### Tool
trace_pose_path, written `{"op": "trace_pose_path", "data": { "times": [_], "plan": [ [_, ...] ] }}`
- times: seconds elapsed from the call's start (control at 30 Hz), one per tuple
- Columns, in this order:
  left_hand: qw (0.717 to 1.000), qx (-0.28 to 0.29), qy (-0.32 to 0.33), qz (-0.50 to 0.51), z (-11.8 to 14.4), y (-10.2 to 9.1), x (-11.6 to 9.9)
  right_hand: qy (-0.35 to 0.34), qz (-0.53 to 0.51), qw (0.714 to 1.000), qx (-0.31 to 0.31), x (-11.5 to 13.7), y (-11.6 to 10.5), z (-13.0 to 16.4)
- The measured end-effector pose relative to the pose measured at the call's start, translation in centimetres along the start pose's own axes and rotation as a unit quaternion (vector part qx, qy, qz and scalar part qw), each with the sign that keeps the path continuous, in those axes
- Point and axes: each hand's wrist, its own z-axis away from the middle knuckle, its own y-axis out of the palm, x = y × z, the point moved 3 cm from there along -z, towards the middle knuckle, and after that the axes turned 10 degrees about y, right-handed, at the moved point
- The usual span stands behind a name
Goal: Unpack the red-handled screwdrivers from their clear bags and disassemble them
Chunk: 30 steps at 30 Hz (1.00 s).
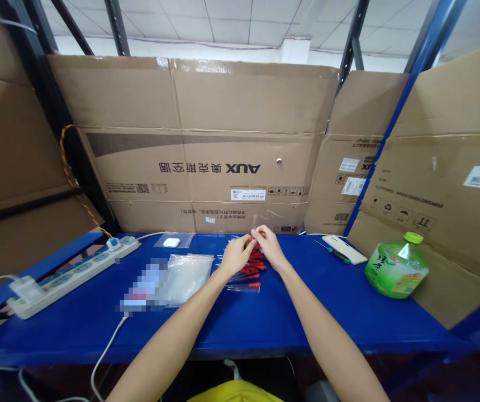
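My left hand (236, 254) and my right hand (268, 244) meet at the far middle of the blue shelf (265, 318), fingertips together. Between them I pinch one small red-handled screwdriver (251, 240) in a clear sleeve. Just below the hands lies a pile of several more red-handled screwdrivers (251, 273), some in clear sleeves. The held piece is partly hidden by my fingers.
A stack of clear zip bags (185, 276) lies left of the pile, a white earbud case (171, 242) behind it. A white power strip (72, 273) runs along the left. A white phone (344, 249) and a green bottle (397, 267) sit right. Cardboard boxes (206, 145) wall the back.
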Motion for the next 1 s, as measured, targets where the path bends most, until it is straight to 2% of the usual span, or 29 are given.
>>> {"op": "trace_pose_path", "data": {
  "times": [0.17,0.3,0.33,0.4,0.47,0.5,0.53,0.6,0.67,0.73,0.8,0.87,1.0],
  "plan": [
    [0.999,0.014,0.006,-0.034,0.2,-0.3,-0.2,-0.043,0.049,0.998,-0.007,-0.5,0.5,0.0],
    [0.997,0.009,-0.02,-0.079,0.6,-1.0,-0.4,-0.074,0.104,0.992,-0.007,0.0,0.2,0.3],
    [0.996,-0.011,-0.023,-0.085,0.7,-1.4,-0.4,-0.084,0.117,0.99,-0.012,0.3,0.1,0.5],
    [0.99,-0.105,-0.02,-0.096,1.0,-2.7,-0.7,-0.101,0.154,0.983,-0.024,0.9,-0.4,1.0],
    [0.965,-0.23,-0.01,-0.125,1.4,-4.3,-1.1,-0.133,0.222,0.966,-0.032,1.5,-0.7,1.5],
    [0.951,-0.272,0.002,-0.145,1.6,-4.8,-1.4,-0.155,0.262,0.952,-0.029,1.8,-0.7,1.7],
    [0.944,-0.286,0.02,-0.165,1.6,-5.2,-1.7,-0.179,0.299,0.937,-0.022,2.0,-0.6,1.9],
    [0.949,-0.236,0.07,-0.196,1.4,-5.0,-2.1,-0.215,0.355,0.91,0.004,2.2,-0.3,2.2],
    [0.962,-0.133,0.108,-0.214,1.1,-4.0,-2.0,-0.235,0.39,0.89,0.022,2.2,0.1,2.3],
    [0.968,-0.039,0.111,-0.223,0.9,-2.6,-1.4,-0.249,0.415,0.875,0.026,2.2,0.5,2.4],
    [0.971,0.022,0.088,-0.22,0.9,-1.5,-0.7,-0.259,0.43,0.865,0.031,2.1,0.8,2.5],
    [0.974,0.05,0.063,-0.214,1.0,-0.9,-0.2,-0.266,0.435,0.86,0.04,2.1,1.0,2.6],
    [0.975,0.071,0.037,-0.206,1.0,-1.1,-0.2,-0.274,0.449,0.849,0.052,2.2,1.0,2.6]
  ]
}}
